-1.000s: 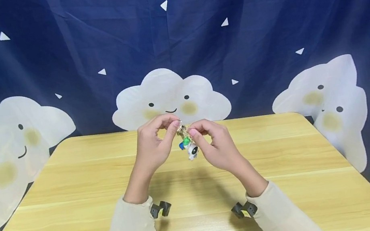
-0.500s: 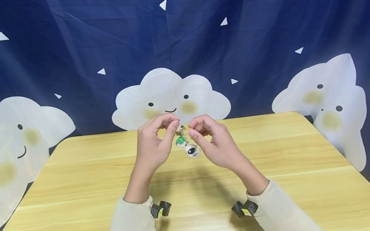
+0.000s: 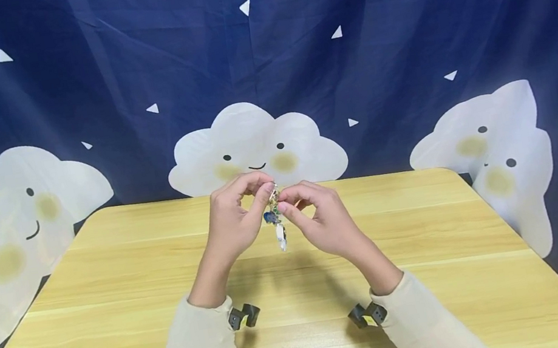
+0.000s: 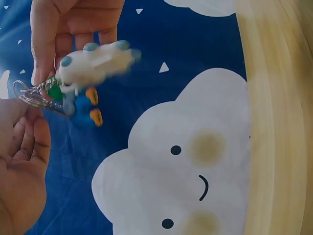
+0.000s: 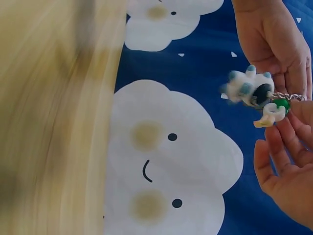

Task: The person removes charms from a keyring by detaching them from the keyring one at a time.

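Observation:
A keychain with small figures hangs in the air between both hands above the table. My left hand (image 3: pixel 235 215) pinches its metal ring (image 4: pixel 30 95) at the top. Thumb and forefinger of my right hand (image 3: pixel 322 216) pinch the keychain at its chain (image 5: pixel 288 96), just below the left fingertips. The largest charm is a white figure (image 5: pixel 249 87) with light-blue knobs and a dark round front. Beside it dangles a blue figure (image 4: pixel 82 110) with orange feet. A green piece (image 5: pixel 281 104) sits near the chain, partly hidden behind the fingers.
The light wooden table (image 3: pixel 170 315) spreads below the hands. Behind its far edge hangs a dark blue curtain (image 3: pixel 295 72) printed with smiling clouds and white triangles. A small black camera (image 3: pixel 244 316) is strapped at each wrist, over beige sleeves.
The right fingers drew slightly away from the keychain half a second ago and have come back left onto it. The charms have swung and turned. The left hand has barely moved.

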`<state>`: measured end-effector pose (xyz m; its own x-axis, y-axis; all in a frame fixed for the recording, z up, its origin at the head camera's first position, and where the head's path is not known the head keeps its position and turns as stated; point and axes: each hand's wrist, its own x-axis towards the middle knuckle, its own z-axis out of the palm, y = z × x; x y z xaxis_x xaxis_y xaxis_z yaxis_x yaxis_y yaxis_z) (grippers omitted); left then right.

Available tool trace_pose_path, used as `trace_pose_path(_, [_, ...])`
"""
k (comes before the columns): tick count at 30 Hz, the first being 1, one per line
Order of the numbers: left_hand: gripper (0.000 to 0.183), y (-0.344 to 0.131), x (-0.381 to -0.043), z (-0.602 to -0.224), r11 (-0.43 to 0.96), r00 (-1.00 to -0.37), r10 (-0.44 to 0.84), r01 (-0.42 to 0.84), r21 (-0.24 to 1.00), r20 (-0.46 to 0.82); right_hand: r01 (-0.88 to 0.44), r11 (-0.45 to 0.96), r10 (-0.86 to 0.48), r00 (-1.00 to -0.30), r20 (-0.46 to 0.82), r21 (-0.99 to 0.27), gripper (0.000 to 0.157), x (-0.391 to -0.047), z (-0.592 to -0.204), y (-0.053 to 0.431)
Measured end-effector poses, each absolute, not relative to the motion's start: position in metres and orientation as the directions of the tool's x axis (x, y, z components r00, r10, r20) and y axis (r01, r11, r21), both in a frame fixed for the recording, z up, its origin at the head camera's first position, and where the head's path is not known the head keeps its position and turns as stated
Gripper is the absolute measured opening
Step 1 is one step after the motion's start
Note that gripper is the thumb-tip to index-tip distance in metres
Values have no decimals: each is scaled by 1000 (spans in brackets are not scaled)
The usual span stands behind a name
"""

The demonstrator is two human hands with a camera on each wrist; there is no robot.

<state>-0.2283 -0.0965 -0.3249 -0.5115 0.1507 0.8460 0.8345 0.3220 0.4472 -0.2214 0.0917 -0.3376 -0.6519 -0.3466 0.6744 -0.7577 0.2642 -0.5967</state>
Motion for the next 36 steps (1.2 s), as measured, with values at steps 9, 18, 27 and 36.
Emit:
trace_pose_path(9, [5,-95,-227,-324,342,-512,148,829,442,846,-559,67,-360,-786,503,-826,7,-220,-334,94])
trace_pose_path(18, [6,-96,-227,-324,339,-505,152,834,435,850,-408,-67,-356,-843,404,-910,14,-219,-330,100])
trace_pose_path(27, [6,-98,-229,-326,336,-494,134,838,430,859,-246,-112,-451,-851,270,-963,21,-219,-327,100])
trace_pose_path(36, [6,-99,-229,-325,365,-490,167,837,408,856,-374,69,-389,-864,321,-925,17,-217,-323,101])
